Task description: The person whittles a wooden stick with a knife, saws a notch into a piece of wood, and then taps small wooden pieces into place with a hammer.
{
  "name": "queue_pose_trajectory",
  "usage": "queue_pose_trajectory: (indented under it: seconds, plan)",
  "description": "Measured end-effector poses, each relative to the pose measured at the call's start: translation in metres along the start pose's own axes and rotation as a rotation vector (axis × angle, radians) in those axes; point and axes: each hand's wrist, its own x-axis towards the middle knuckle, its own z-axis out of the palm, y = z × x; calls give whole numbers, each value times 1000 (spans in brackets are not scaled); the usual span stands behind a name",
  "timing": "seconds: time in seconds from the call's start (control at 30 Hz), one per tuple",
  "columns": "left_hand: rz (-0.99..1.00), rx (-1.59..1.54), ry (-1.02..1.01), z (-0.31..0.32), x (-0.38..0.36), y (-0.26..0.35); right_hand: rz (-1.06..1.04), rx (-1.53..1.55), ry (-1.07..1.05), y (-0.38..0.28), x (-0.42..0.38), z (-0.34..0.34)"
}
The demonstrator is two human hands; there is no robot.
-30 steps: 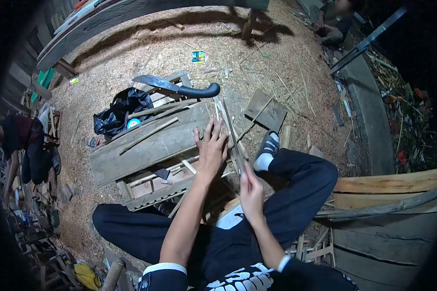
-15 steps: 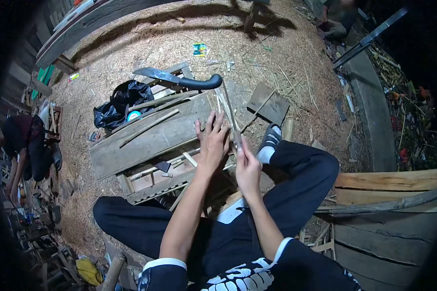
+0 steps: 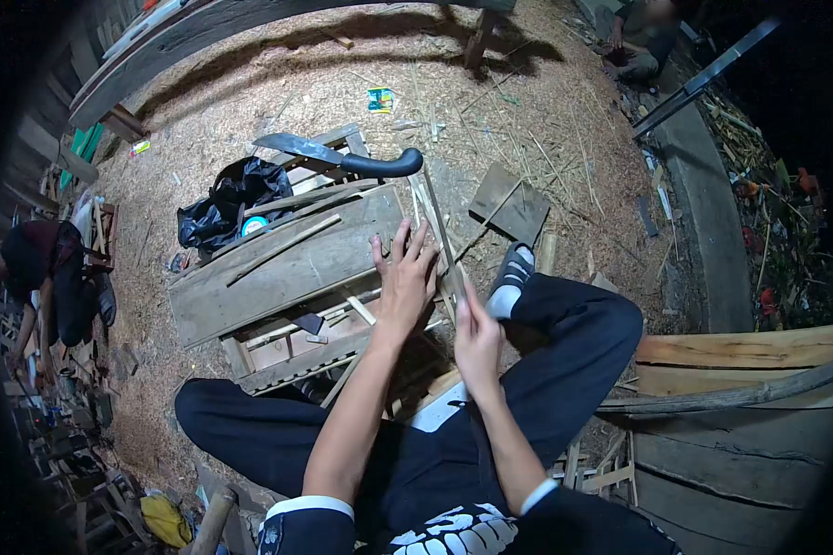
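Observation:
My left hand (image 3: 405, 282) lies with its fingers spread at the right end of a wooden board (image 3: 296, 268), beside some thin wooden strips (image 3: 419, 203). Just right of it, my right hand (image 3: 478, 344) is closed around the near end of a long, narrow, dark bar-like tool (image 3: 446, 236), whose exact kind I cannot make out. The tool points away from me, close to the left fingers. Beyond the board rests a machete (image 3: 342, 159) with a black curved handle. A loose stick (image 3: 284, 248) lies on the board.
A black plastic bag (image 3: 241, 199) and a blue-lidded round container (image 3: 254, 225) sit left of the board. A dark square panel (image 3: 510, 203) lies on the shavings-covered ground. Planks (image 3: 731, 425) stand at my right. One person (image 3: 51, 277) crouches left; another (image 3: 640, 42) sits far right.
My right hand has shifted slightly toward me and right, blurred by motion, with the tool in it. My left hand stays nearly in place. The person on the left has moved slightly.

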Motion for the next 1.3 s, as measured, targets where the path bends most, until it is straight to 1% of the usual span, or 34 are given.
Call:
queue_pose_trajectory:
  seconds: [0.03,0.1,0.17,0.2,0.3,0.33,0.37,0.43,0.47,0.5,0.57,0.63,0.67,0.7,0.77,0.8,0.83,0.9,0.93,0.97,1.03,1.07,1.1,1.17,1.2,1.23,1.3]
  plan:
    - [-4,-2,0,-2,1,2,61,79,-21,-7,18,4]
    - [-21,30,-52,-7,2,3,66,47,-45,-4,8,-3]
    - [-14,30,-15,1,3,0,-223,-139,54,21,-27,-14]
    - [-5,38,-4,3,4,-3,-105,-87,18,18,-38,-18]
    - [-3,52,-41,-4,2,-1,-80,-49,-3,-2,0,-5]
    - [-8,36,-38,-5,3,0,-29,90,-19,4,18,6]
    - [-5,20,-38,-7,1,3,-21,91,-14,8,8,3]
    - [4,21,-4,-6,2,5,-74,-32,18,6,-10,-6]
    - [2,22,-3,-2,0,3,-82,-8,-3,16,-28,-13]
    - [-1,24,-7,-2,2,2,-84,-41,0,9,-33,-15]
    - [5,4,-18,1,-2,-2,-92,-25,2,10,-16,-8]
    - [-11,9,-48,-6,0,3,69,102,-23,0,14,4]
    - [-15,6,-51,-9,2,4,7,118,4,9,12,8]
    - [-10,3,-45,-6,2,4,1,117,8,10,1,3]
    - [-12,4,-9,2,0,-1,-118,-60,48,20,-36,-9]
    - [-7,30,-22,0,0,0,-61,-47,29,17,-40,-11]
    - [-7,30,-29,1,-1,1,-53,-46,29,18,-37,-8]
    - [3,28,-23,0,-1,-2,-55,90,54,18,-16,5]
    - [-5,26,-35,-1,-3,-1,60,44,3,6,-11,4]
    - [-3,19,-40,-2,-5,0,73,43,9,9,-19,0]
    - [5,14,-24,-2,0,1,-18,-15,21,16,-30,-12]
    - [4,15,-13,0,-1,-1,-122,79,84,18,-40,-10]
    - [-1,14,-7,4,-2,-1,-127,76,81,21,-37,-12]
    - [8,26,-12,1,-1,0,19,-37,7,7,-21,-12]
    - [13,36,-16,0,-2,0,66,46,-12,11,-4,-2]
    - [8,35,-23,-1,-5,1,74,45,-14,16,-8,0]
    - [-7,23,-33,-5,0,2,0,79,1,17,-11,2]
